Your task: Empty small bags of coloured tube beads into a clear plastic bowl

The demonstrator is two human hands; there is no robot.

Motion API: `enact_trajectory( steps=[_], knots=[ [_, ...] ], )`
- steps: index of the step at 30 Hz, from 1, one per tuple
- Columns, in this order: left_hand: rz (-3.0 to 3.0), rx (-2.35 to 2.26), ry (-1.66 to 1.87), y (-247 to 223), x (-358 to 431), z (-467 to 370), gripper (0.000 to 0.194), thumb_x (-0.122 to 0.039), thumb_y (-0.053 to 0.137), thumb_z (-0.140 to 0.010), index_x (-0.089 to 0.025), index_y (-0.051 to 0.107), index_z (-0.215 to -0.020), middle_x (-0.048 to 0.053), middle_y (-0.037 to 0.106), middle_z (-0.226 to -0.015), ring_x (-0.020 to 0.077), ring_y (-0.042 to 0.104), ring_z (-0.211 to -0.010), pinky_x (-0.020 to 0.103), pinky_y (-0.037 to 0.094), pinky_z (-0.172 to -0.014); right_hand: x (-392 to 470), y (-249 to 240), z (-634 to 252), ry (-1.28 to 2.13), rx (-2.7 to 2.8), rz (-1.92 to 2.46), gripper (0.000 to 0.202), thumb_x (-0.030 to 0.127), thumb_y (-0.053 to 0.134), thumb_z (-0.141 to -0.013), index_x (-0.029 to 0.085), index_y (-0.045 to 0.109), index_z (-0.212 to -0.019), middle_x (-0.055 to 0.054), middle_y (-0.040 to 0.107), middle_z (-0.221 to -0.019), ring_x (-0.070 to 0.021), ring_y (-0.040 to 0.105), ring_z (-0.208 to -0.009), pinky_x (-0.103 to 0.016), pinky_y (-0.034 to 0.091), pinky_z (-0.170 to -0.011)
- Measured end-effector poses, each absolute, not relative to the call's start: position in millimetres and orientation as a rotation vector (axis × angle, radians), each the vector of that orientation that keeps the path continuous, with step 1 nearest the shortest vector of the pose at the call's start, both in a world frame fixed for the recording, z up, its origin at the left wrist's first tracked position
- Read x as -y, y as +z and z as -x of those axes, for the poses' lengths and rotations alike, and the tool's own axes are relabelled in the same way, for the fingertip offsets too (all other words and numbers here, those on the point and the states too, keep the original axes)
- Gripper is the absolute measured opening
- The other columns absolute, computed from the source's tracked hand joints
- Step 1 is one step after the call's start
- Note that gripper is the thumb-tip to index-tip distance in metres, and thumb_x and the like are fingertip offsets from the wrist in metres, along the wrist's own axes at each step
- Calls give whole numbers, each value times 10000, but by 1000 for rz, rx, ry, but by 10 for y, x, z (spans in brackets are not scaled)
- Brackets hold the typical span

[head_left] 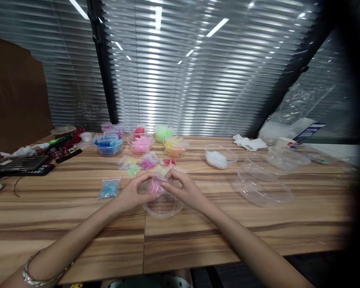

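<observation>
Both hands pinch a small clear bag with pink contents point(155, 186) above a clear round plastic bowl point(163, 212). My left hand point(139, 190) is closed on the bag's left side, and my right hand point(183, 187) grips its top right part. Just beyond my fingers lie small bags with purple point(148, 162), green point(133, 169) and red point(169, 161) contents. A bag of blue beads or grains point(109, 188) rests left of my left hand. What exactly fills the pink bag is too small to make out.
Bowls with blue point(109, 145), pink point(140, 144), green point(164, 133) and yellow-orange bags point(175, 147) stand at the back. A bowl of white material point(217, 158) and clear empty bowls point(264, 192) are to the right. Tools and cables point(63, 150) lie far left, beside a cardboard box point(16, 94).
</observation>
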State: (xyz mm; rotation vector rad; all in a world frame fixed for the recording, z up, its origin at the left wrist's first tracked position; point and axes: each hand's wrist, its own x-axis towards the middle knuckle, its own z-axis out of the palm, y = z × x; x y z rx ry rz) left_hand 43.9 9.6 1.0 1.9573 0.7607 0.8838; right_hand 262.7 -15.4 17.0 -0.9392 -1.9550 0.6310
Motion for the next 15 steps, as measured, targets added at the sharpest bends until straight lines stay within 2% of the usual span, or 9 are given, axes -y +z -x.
enact_trajectory(
  steps=[6,11,15],
  knots=[
    [-2023,-788,876,54,-70,-464,332,-349,731,-834,-202,644,-1118,93,611,-1203,281,552,-1174,436,402,-1055,159,173,-2625,653,1962,917,212,329,599,-928,160,558,-805,16,557,-764,-139,536,-731,-278,411,-680],
    [-2059,-780,848,70,-69,-457,289,-315,708,-851,-190,651,-1105,92,613,-1175,272,549,-1152,417,397,-1040,159,170,-2638,711,1960,920,215,351,630,-906,176,553,-807,15,554,-774,-137,521,-739,-262,387,-681],
    [-2076,-766,822,70,-85,-439,302,-311,707,-851,-209,651,-1130,76,601,-1179,260,533,-1164,397,377,-1053,163,170,-2645,746,1940,927,159,343,630,-903,194,575,-918,29,529,-764,-125,485,-694,-253,366,-653]
  ],
)
